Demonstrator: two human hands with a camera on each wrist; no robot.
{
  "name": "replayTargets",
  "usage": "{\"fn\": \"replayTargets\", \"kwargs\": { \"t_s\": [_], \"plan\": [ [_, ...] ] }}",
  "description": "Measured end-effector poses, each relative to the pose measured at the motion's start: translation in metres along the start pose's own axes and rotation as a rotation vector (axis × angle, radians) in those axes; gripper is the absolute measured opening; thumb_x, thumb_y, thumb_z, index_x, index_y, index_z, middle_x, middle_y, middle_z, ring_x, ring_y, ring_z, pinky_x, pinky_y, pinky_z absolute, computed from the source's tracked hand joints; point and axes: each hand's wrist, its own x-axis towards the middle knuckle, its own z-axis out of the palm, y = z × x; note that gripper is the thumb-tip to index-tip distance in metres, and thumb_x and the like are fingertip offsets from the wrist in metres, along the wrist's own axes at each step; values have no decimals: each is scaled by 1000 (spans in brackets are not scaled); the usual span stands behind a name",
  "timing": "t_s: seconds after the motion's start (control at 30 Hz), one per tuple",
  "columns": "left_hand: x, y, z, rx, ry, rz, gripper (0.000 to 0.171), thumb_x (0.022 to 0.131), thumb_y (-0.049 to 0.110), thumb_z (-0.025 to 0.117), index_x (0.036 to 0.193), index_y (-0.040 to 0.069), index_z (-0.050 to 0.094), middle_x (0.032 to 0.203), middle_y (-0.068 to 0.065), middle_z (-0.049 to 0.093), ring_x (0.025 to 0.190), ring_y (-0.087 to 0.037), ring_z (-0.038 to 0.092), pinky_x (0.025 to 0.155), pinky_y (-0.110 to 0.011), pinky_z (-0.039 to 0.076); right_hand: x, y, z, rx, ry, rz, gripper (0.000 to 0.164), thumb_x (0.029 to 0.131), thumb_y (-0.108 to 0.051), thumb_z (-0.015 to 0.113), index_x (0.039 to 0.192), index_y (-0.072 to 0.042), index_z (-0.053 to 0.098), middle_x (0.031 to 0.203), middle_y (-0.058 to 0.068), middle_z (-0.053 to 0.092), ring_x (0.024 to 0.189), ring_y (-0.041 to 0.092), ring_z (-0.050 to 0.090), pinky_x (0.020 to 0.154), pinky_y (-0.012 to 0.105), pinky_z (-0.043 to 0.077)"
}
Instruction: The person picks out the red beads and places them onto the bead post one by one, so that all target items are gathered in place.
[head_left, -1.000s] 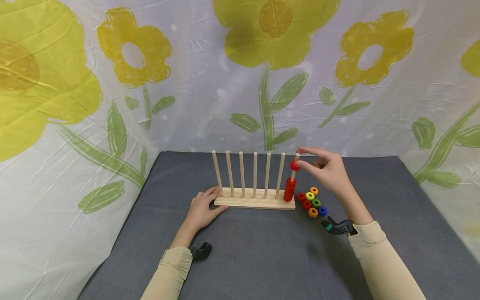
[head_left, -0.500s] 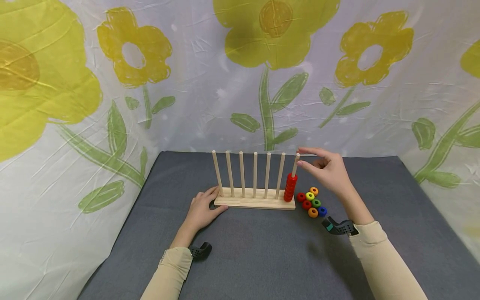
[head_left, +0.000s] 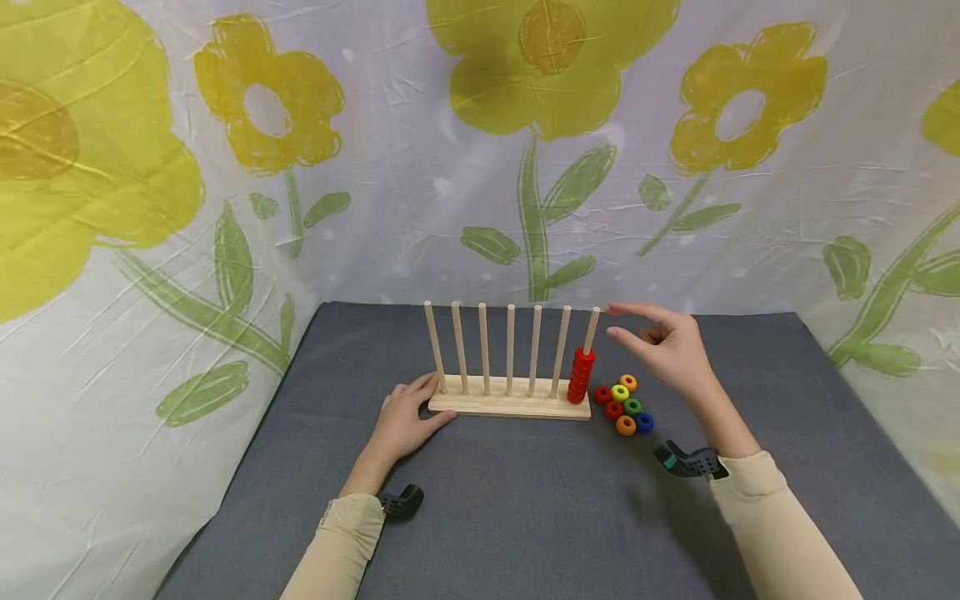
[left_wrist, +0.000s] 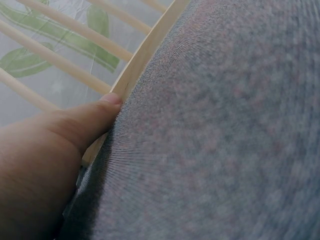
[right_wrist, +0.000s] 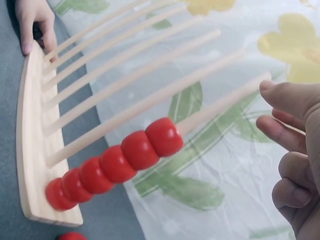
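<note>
A wooden peg stand (head_left: 510,406) with a row of several upright pegs stands on the table. My left hand (head_left: 405,421) holds its left end, the thumb (left_wrist: 107,105) against the front edge of the base; the other fingers lie behind that end, partly hidden. A stack of several red beads (right_wrist: 117,164) fills the lower part of the rightmost peg (head_left: 592,330). Just right of that peg's bare top is my right hand (head_left: 667,346), its thumb and index finger spread apart with nothing between them.
Loose beads lie on the table right of the base: red (head_left: 602,395), yellow (head_left: 619,392), green (head_left: 632,407), blue (head_left: 644,422) and orange (head_left: 626,426). A flower-printed cloth (head_left: 405,208) hangs behind the dark grey table (head_left: 510,517).
A red bead left my right thumb and finger and dropped down the rightmost peg onto the stack. The right hand then moved slightly right, off the peg. My left hand stayed in place.
</note>
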Motion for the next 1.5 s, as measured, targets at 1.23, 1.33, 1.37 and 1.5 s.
{"fn": "replayTargets", "kwargs": {
  "t_s": [1.23,1.33,1.37,1.5],
  "plan": [
    [-1,0,0,5,5,2,81,92,52,72,155,10,44,155,-12,43,121,-36,47,99,-56,35,-58,44,10,76,48,142,29,93,4,73,122,4,72,111,25,70,38,2,27,36,31,25],
    [-1,0,0,8,10,1,80,92,52,72,155,10,45,155,-12,43,121,-36,47,99,-56,36,-59,47,11,74,46,146,29,93,3,73,122,4,72,112,26,70,38,2,26,37,31,26],
    [-1,-1,0,7,12,2,80,92,52,72,155,9,45,155,-12,43,121,-36,48,98,-56,36,-59,48,11,70,47,147,29,93,3,73,122,5,71,112,26,70,38,1,25,37,31,26],
    [0,0,1,7,11,11,81,92,53,72,155,9,45,155,-13,44,121,-36,48,98,-56,36,-63,60,13,65,52,166,30,93,1,73,123,5,71,111,24,71,38,-2,24,36,31,25]
  ]
}}
